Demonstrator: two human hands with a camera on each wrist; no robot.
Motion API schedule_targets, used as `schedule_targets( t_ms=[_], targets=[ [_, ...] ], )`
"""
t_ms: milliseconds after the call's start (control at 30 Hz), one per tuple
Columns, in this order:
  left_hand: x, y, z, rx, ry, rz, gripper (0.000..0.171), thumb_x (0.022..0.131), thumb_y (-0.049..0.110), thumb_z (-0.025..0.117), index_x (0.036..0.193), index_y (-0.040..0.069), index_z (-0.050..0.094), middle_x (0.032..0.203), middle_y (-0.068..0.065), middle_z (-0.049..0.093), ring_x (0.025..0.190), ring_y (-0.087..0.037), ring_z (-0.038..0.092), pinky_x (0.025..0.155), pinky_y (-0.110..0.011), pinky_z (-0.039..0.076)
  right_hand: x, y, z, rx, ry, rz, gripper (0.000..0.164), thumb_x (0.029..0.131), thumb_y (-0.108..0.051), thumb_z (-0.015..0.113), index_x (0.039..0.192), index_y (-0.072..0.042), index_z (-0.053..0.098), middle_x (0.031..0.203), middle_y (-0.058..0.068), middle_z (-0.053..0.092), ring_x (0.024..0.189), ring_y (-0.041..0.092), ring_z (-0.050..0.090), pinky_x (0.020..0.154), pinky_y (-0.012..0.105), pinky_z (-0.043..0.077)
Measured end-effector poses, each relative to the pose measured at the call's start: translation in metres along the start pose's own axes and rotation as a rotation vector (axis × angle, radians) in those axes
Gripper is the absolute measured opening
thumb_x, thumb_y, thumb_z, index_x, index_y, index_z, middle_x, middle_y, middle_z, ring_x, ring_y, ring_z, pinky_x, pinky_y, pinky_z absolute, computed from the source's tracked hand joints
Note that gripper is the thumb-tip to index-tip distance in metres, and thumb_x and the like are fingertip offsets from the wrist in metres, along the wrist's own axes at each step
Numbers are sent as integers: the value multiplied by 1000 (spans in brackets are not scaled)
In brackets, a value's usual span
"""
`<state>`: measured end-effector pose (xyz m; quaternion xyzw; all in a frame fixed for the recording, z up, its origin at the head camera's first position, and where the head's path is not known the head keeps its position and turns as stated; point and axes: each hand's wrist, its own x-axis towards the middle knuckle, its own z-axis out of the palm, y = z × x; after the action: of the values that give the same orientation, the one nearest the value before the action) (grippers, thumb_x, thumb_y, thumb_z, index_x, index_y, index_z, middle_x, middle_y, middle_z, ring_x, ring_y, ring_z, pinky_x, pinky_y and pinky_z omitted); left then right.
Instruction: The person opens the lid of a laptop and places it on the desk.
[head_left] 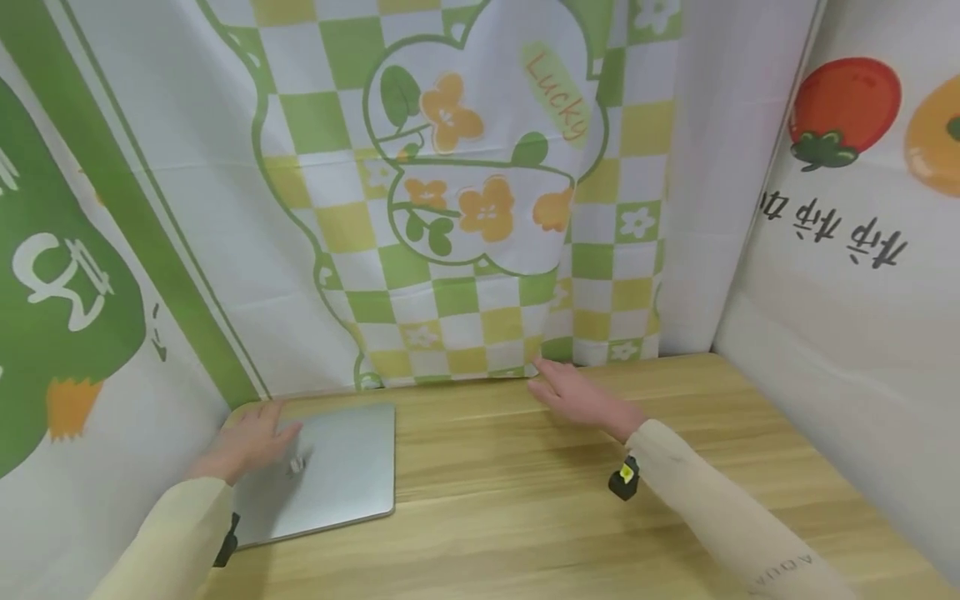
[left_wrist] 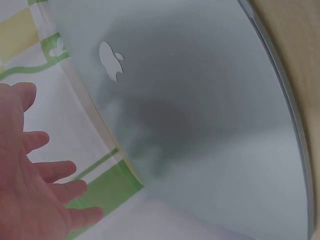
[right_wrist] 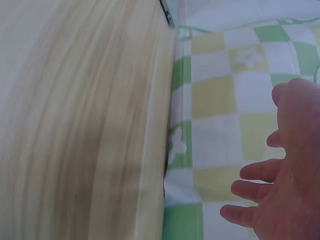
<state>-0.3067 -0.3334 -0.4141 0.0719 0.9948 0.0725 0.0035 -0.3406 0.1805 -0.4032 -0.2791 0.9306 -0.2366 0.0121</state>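
Note:
A closed silver laptop (head_left: pixel 348 467) with an apple logo (left_wrist: pixel 111 61) on its lid lies flat at the left of the wooden table (head_left: pixel 517 508). My left hand (head_left: pixel 249 442) is over the lid's far left part, fingers extended and apart, and casts a shadow on it. In the left wrist view nothing is between those fingers. Towards the back edge of the table, right of the middle, my right hand (head_left: pixel 576 396) reaches out with straight fingers. Its fingertips overlap the lower edge of the checkered cloth (head_left: pixel 457 312) in the head view. The right palm holds nothing.
The cloth, green, yellow and white, hangs along the back of the table. Printed white sheets form walls at both sides, the right one bearing a tomato picture (head_left: pixel 847 104). Small black devices (head_left: pixel 624 479) are strapped at both wrists.

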Motion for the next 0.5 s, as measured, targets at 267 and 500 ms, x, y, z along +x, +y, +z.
schedule_targets(
  t_ms=[267,500],
  targets=[
    [-5,-20,1,-30,-2,-16,73,104,43,37,143,-18,26,141,-49,28,127,-67,28,105,-74,25,12,-15,26,-17,9,-11,66,106,-42,37,156,-2,20,161,18,27,148,34,29,122,46,25],
    [-7,-27,3,-51,-92,-96,83,104,54,25,147,-17,16,139,-53,19,126,-70,25,101,-76,29,17,-26,46,2,7,-21,66,105,-41,39,155,-1,23,158,18,33,144,33,36,120,45,30]
  ],
)
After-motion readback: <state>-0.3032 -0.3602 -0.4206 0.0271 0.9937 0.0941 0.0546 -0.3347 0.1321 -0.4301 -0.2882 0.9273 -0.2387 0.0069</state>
